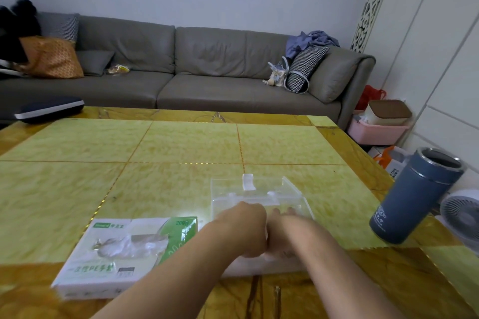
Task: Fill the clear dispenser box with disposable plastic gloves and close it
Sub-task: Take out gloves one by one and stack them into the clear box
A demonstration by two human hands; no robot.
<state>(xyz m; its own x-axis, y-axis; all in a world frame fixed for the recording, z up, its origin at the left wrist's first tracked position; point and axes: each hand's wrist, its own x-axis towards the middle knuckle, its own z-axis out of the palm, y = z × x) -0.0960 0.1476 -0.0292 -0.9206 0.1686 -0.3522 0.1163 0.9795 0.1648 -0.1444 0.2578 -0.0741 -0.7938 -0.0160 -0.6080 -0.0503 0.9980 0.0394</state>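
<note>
The clear dispenser box (290,195) stands on the table right of centre, its lid tilted up at the back. Both my hands reach into it side by side. My left hand (245,230) is bent at the knuckles, with its fingertips hidden inside the box. My right hand (287,228) lies flatter, its fingertips pointing forward against the box's contents. A whitish stack of plastic gloves (259,265) shows under my wrists at the box's near side. The white and green glove carton (124,254) lies to the left, with crumpled clear gloves poking from its opening.
A blue-grey flask (417,197) without a lid stands near the table's right edge. A dark flat case (49,111) sits at the far left corner. Beyond the yellow tiled table (155,150) is a grey sofa, and a small fan (461,217) stands on the floor at right.
</note>
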